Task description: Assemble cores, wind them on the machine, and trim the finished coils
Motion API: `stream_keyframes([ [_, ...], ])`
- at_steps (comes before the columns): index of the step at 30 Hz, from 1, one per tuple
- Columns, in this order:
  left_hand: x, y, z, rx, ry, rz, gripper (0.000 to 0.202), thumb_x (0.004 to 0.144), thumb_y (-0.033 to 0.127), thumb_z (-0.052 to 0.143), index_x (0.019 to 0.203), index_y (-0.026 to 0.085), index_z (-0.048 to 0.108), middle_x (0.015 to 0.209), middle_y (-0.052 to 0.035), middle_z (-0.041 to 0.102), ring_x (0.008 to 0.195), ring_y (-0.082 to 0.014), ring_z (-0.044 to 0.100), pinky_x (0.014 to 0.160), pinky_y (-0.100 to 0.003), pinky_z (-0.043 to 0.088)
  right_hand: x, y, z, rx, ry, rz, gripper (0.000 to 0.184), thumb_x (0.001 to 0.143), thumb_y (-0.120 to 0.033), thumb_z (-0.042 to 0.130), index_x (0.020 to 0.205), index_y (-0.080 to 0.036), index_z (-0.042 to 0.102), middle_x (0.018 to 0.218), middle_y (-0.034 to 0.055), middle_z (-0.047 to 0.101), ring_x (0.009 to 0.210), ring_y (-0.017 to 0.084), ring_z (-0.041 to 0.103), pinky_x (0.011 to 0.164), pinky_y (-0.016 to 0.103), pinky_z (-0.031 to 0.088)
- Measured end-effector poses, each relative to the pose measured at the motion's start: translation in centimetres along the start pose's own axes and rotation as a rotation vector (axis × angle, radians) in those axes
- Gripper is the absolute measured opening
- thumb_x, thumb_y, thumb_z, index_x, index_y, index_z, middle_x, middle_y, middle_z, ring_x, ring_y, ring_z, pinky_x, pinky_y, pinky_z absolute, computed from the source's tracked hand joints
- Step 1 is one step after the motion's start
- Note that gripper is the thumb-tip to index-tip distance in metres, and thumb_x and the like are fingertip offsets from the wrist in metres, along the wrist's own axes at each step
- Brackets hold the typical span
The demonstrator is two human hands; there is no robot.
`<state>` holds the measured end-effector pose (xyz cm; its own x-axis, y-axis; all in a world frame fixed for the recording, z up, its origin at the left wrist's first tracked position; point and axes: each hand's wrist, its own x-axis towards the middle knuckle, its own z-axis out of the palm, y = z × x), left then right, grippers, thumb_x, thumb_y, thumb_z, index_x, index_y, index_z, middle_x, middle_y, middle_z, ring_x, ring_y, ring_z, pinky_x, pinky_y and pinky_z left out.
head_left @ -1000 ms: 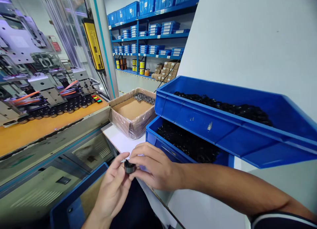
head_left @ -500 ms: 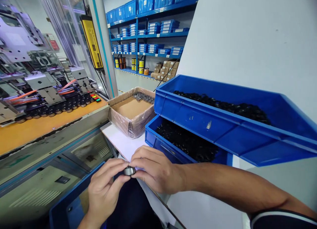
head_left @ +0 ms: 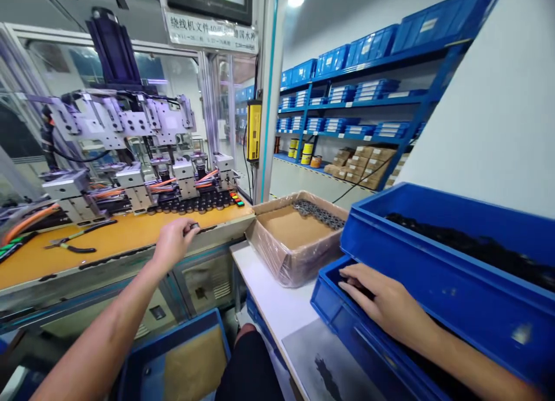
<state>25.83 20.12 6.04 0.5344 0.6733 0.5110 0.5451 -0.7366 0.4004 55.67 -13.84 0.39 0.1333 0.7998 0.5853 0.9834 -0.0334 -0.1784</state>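
Left hand: the left hand is pinched on a small part at the near edge of the orange table.
Right hand: well apart from the left, the right hand dips its fingertips into the lower blue bin; whether they grip anything I cannot tell.
Orange table: black round parts stand in rows on the far side, right of the pliers.
White table: on the white table, a cardboard box sits left of the bins, gray parts at its far right.
Right side: the upper blue bin, holding dark parts, sits above the lower one.
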Motion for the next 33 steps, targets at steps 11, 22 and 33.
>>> stream_keyframes([
  [11,6.4,-0.5,0.6,0.26,-0.098,-0.214,0.026,0.094,0.035,0.061,0.11,0.015,0.066,0.108,-0.0067,0.071,0.094,-0.0206,0.069,0.085,-0.042,0.057,-1.0,2.3,0.6,-0.022,-0.755,0.438,0.021,0.083,-0.007,0.053,0.077,-0.016,0.072,0.086,0.0117,0.075,0.085,0.027,0.072,0.069,0.03,0.047],
  [22,8.6,16.6,14.0,0.213,-0.503,0.314,0.029,0.093,0.034,0.062,0.117,0.017,0.064,0.122,-0.0092,0.066,0.107,-0.0237,0.065,0.092,-0.047,0.055,0.3,2.1,-0.3,-0.043,-0.851,0.506,0.024,0.082,-0.003,0.052,0.076,-0.012,0.074,0.087,0.015,0.074,0.084,0.026,0.07,0.065,0.028,0.039],
  [33,13.8,21.9,26.5,0.184,-0.714,0.349,0.037,0.093,0.034,0.062,0.127,0.018,0.058,0.129,-0.0104,0.062,0.108,-0.0247,0.064,0.089,-0.047,0.056,-0.6,2.9,-0.8,-0.036,-0.833,0.484,0.027,0.074,0.003,0.053,0.087,-0.013,0.069,0.1,0.0106,0.07,0.097,0.024,0.066,0.082,0.029,0.046],
])
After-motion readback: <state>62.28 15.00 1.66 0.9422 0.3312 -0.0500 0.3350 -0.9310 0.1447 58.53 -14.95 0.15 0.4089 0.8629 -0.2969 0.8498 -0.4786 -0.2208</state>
